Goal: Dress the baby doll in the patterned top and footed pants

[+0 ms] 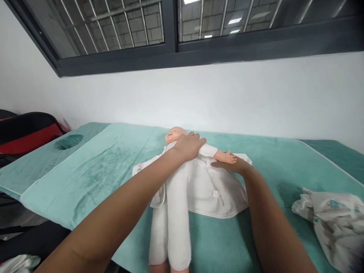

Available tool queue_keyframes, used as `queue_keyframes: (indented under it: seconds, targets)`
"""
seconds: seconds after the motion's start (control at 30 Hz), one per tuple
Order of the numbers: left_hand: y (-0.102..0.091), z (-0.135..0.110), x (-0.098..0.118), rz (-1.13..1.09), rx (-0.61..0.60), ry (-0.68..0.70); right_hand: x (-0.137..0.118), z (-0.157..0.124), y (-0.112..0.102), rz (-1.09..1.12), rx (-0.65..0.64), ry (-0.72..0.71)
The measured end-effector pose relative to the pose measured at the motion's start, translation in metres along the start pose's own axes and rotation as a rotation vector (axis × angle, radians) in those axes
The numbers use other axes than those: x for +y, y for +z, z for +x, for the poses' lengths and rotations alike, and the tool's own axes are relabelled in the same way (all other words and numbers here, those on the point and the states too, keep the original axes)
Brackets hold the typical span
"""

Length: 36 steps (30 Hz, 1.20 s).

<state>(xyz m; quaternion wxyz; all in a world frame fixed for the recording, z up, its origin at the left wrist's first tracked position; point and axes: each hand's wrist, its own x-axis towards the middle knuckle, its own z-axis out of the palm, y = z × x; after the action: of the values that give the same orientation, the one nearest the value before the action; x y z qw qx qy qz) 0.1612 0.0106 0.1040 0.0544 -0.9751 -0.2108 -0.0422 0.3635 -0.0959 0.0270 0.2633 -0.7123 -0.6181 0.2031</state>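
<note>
A baby doll (174,135) in white clothes (199,185) lies on its back on a teal padded table (93,167), head toward the wall. My left hand (189,146) rests on the doll's upper chest and shoulder, fingers curled over it. My right hand (229,165) lies flat on the white garment just below the doll's outstretched bare arm (226,156), fingers stretched along the cloth. The doll's white trouser legs (172,227) run toward me.
A crumpled patterned cloth (332,220) lies on the table at the right. The table has a face hole (68,141) at the far left. A red and black bag (25,132) sits beyond the left end. A white wall and dark window frame stand behind.
</note>
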Motion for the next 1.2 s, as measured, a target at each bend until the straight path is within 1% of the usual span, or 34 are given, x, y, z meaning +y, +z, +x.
queue_keyframes:
  seconds: [0.03,0.07,0.17,0.23,0.33,0.4,0.47,0.57,0.63,0.7,0.73,0.8,0.83,0.9,0.97,1.03,1.07,1.17,1.2]
  targets:
    - [-0.001,0.000,-0.002,0.004,-0.008,-0.001,0.001,-0.002,-0.005,0.044,-0.001,0.000]
    - [-0.002,-0.001,-0.005,0.015,-0.017,-0.003,0.003,-0.004,-0.010,0.136,0.014,0.011]
    - [-0.008,-0.001,-0.007,0.078,-0.071,-0.020,0.006,-0.011,-0.026,0.519,0.088,0.065]
    - [-0.012,0.000,-0.003,0.122,-0.135,-0.059,0.003,-0.016,-0.030,0.708,0.126,0.086]
    - [-0.010,0.005,0.011,0.144,-0.175,-0.143,-0.010,-0.026,-0.026,0.808,0.183,0.084]
    - [-0.002,0.012,0.022,0.133,-0.154,-0.183,-0.022,-0.033,-0.022,0.848,0.212,0.085]
    - [0.009,0.019,0.031,0.104,-0.138,-0.214,-0.033,-0.038,-0.022,0.853,0.197,0.081]
    - [0.022,0.028,0.037,0.024,-0.116,-0.210,-0.048,-0.037,-0.028,0.850,0.112,0.073]
    - [0.026,0.031,0.036,-0.103,-0.114,-0.150,-0.055,-0.034,-0.034,0.875,0.053,0.072]
    - [0.025,0.030,0.033,-0.380,-0.098,-0.079,-0.062,-0.029,-0.038,0.903,0.020,0.070]
    - [0.023,0.029,0.030,-0.544,-0.067,-0.058,-0.066,-0.028,-0.038,0.909,0.008,0.068]
    - [0.019,0.024,0.024,-0.795,0.048,-0.058,-0.077,-0.027,-0.034,0.911,-0.032,0.051]
    - [0.016,0.020,0.020,-0.845,0.116,-0.072,-0.083,-0.027,-0.031,0.912,-0.066,0.037]
    - [0.011,0.010,0.009,-0.850,0.231,-0.097,-0.096,-0.029,-0.022,0.924,-0.144,0.004]
    - [0.007,-0.002,-0.003,-0.816,0.299,-0.096,-0.108,-0.031,-0.013,0.920,-0.207,-0.037]
    - [0.005,-0.015,-0.015,-0.785,0.324,-0.068,-0.116,-0.032,-0.006,0.851,-0.276,-0.084]
    - [0.005,-0.021,-0.021,-0.777,0.327,-0.054,-0.119,-0.033,-0.004,0.794,-0.334,-0.115]
    - [0.007,-0.039,-0.032,-0.726,0.320,-0.090,-0.121,-0.036,-0.004,0.631,-0.569,-0.204]
    - [0.008,-0.045,-0.034,-0.694,0.318,-0.113,-0.121,-0.036,-0.006,0.599,-0.626,-0.227]
